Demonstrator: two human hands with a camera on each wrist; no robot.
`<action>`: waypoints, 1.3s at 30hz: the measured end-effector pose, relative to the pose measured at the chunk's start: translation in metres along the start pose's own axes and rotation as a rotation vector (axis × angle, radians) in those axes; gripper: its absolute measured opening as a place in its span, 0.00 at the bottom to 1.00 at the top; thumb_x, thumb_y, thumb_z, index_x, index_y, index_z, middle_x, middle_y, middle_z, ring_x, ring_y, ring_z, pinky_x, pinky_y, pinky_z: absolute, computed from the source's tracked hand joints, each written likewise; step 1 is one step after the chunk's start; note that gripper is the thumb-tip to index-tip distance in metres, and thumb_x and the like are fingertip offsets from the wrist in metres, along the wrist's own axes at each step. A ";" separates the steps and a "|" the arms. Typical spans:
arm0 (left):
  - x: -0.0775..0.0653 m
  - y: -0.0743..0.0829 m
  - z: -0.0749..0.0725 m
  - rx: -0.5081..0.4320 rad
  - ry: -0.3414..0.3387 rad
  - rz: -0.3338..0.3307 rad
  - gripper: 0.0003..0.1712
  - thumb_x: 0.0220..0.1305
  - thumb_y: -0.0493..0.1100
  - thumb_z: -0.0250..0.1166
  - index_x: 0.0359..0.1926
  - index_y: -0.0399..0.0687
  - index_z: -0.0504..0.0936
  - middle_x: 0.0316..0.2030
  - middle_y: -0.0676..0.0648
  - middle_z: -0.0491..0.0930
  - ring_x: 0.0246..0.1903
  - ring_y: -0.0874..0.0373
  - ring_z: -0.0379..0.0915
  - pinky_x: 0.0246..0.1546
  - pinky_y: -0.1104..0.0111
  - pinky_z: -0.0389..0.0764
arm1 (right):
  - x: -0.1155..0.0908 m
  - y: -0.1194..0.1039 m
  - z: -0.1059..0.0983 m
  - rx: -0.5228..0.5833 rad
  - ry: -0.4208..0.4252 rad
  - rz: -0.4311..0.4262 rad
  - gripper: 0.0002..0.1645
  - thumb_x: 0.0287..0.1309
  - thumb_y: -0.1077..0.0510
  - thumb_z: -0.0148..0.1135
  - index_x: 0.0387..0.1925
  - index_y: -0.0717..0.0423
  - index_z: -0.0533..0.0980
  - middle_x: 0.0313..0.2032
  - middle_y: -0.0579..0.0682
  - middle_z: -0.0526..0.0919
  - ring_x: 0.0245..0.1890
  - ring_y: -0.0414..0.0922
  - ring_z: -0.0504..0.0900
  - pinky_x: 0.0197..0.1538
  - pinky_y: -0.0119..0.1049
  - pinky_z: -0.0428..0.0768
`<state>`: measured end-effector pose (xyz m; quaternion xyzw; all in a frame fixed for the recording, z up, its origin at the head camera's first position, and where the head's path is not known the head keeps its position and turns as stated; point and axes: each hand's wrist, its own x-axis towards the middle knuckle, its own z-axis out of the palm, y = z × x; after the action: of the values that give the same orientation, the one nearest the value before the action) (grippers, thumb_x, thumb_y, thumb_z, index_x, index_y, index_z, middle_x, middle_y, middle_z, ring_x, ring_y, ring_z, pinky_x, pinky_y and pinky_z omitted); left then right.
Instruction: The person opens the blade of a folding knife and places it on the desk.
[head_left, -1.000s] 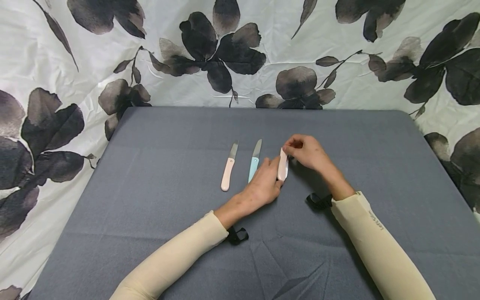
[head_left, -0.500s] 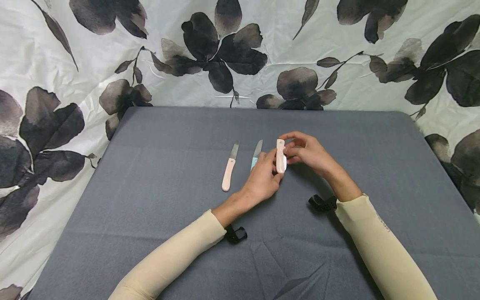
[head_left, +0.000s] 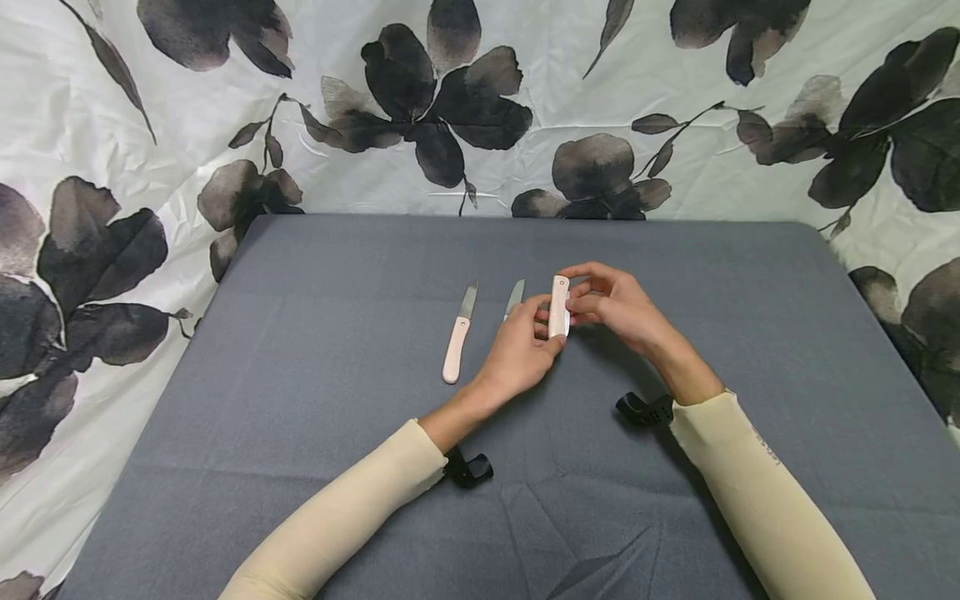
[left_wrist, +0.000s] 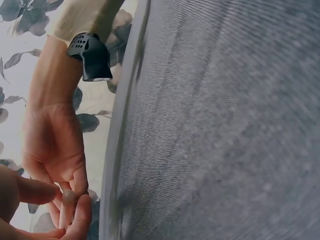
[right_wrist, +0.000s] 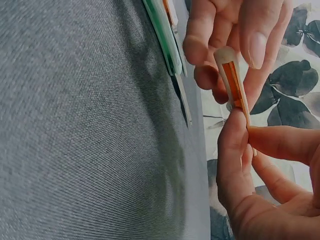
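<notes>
Both hands hold a folding knife with a pale pink handle (head_left: 558,307), raised in front of the fingers. Its blade lies folded along the handle's right side, a thin light edge. The right hand (head_left: 618,308) pinches the knife between thumb and fingers near the pivot end. At the lower end, the left hand (head_left: 517,354) grips it with the thumb in front and fingers behind. The right wrist view shows the slotted edge of the handle (right_wrist: 233,87), orange inside. In the left wrist view the knife (left_wrist: 67,210) is mostly hidden by fingers.
An unfolded pink-handled knife (head_left: 457,350) lies on the grey cloth-covered table (head_left: 337,350), blade pointing away. Right of it is an unfolded knife (head_left: 515,296) with its turquoise handle (right_wrist: 167,45) hidden behind the left hand in the head view. A floral cloth (head_left: 480,125) hangs behind.
The pink folding knife has moved up and slightly left in the head view. The right fingers went from its top end to its side; the left hand now covers the turquoise handle.
</notes>
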<state>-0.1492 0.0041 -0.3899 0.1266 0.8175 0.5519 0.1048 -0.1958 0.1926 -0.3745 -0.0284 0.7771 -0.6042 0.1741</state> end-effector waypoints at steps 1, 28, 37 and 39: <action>0.001 0.000 0.000 -0.017 0.007 -0.009 0.35 0.70 0.33 0.66 0.75 0.37 0.66 0.58 0.36 0.76 0.51 0.49 0.82 0.47 0.68 0.84 | 0.000 0.000 0.000 0.012 0.001 -0.001 0.27 0.72 0.66 0.58 0.70 0.61 0.70 0.41 0.49 0.81 0.38 0.38 0.86 0.48 0.36 0.88; 0.004 -0.002 -0.009 -0.145 0.013 -0.055 0.36 0.65 0.28 0.65 0.74 0.43 0.70 0.54 0.36 0.82 0.47 0.48 0.85 0.41 0.73 0.81 | 0.006 0.005 -0.010 0.007 -0.047 0.000 0.27 0.71 0.68 0.56 0.69 0.64 0.72 0.40 0.49 0.83 0.38 0.39 0.83 0.45 0.32 0.85; 0.003 -0.005 -0.009 -0.153 0.029 -0.066 0.37 0.64 0.27 0.65 0.73 0.44 0.72 0.54 0.36 0.82 0.45 0.48 0.85 0.40 0.74 0.80 | 0.003 0.006 -0.011 -0.050 -0.080 0.006 0.27 0.74 0.64 0.55 0.72 0.59 0.71 0.43 0.49 0.81 0.41 0.39 0.82 0.49 0.36 0.84; 0.003 -0.005 -0.008 -0.167 0.037 -0.067 0.37 0.64 0.27 0.65 0.73 0.44 0.71 0.54 0.35 0.82 0.46 0.48 0.85 0.41 0.73 0.81 | 0.003 0.005 -0.010 -0.050 -0.079 0.013 0.28 0.74 0.62 0.56 0.72 0.56 0.70 0.44 0.50 0.80 0.42 0.40 0.82 0.49 0.36 0.84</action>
<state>-0.1554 -0.0041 -0.3917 0.0797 0.7743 0.6165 0.1182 -0.2005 0.2024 -0.3781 -0.0515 0.7845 -0.5820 0.2079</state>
